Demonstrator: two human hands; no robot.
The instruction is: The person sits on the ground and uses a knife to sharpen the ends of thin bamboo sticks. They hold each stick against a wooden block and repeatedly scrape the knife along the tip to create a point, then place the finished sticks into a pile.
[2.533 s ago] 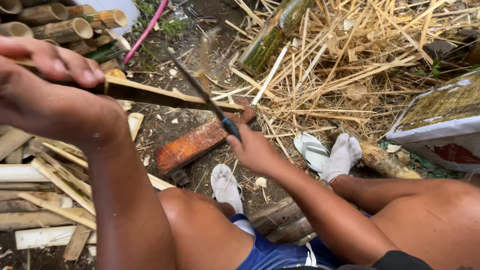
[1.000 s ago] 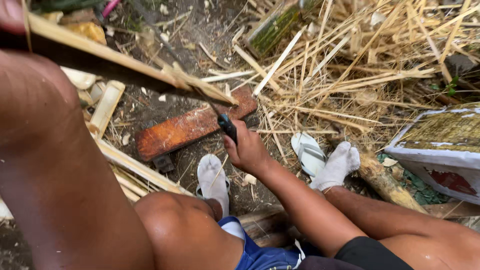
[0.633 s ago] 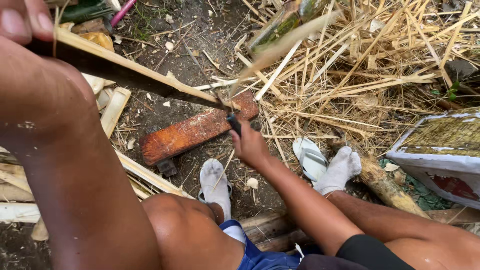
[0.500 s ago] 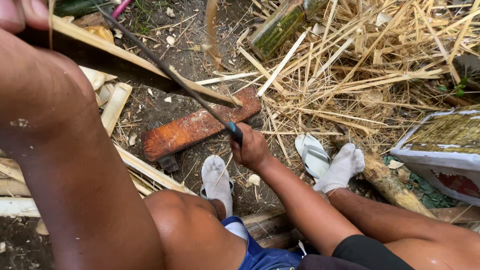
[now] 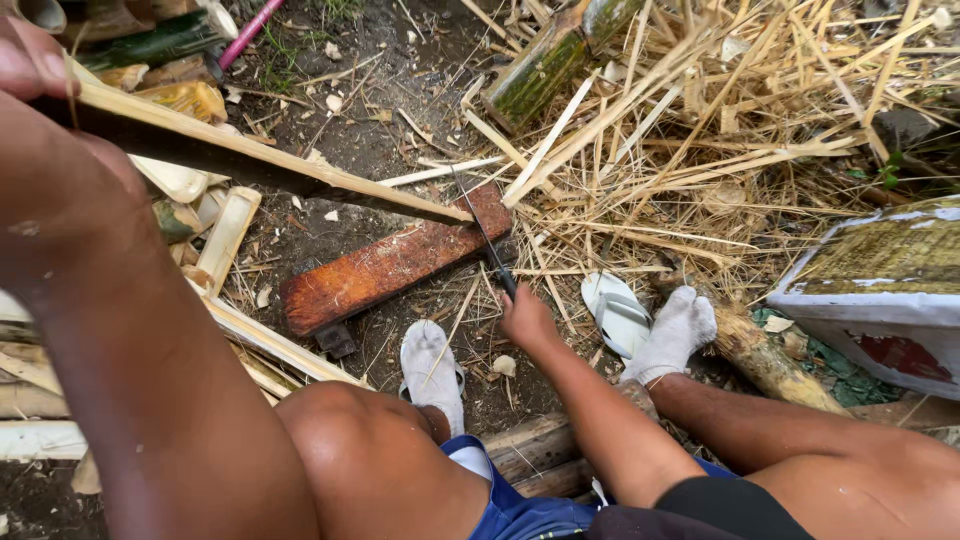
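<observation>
My left hand (image 5: 35,70) at the top left grips a long split bamboo strip (image 5: 270,165) that slants down to the right, its tip resting over a reddish wooden block (image 5: 390,265) on the dirt. My right hand (image 5: 527,318) is closed on the dark handle of a thin-bladed knife (image 5: 485,235). The blade points up and away, meeting the tip of the strip above the block's right end.
Bamboo offcuts (image 5: 225,235) lie at the left. A heap of dry shavings (image 5: 700,130) and a green bamboo section (image 5: 550,60) fill the top right. A white tub (image 5: 880,300) stands at the right. My socked feet (image 5: 432,365) and a sandal (image 5: 620,312) are near the block.
The knife blade has swung from lying along the strip to its tip over the block. My right hand has dropped lower, nearer my feet. The strip stays in my left hand.
</observation>
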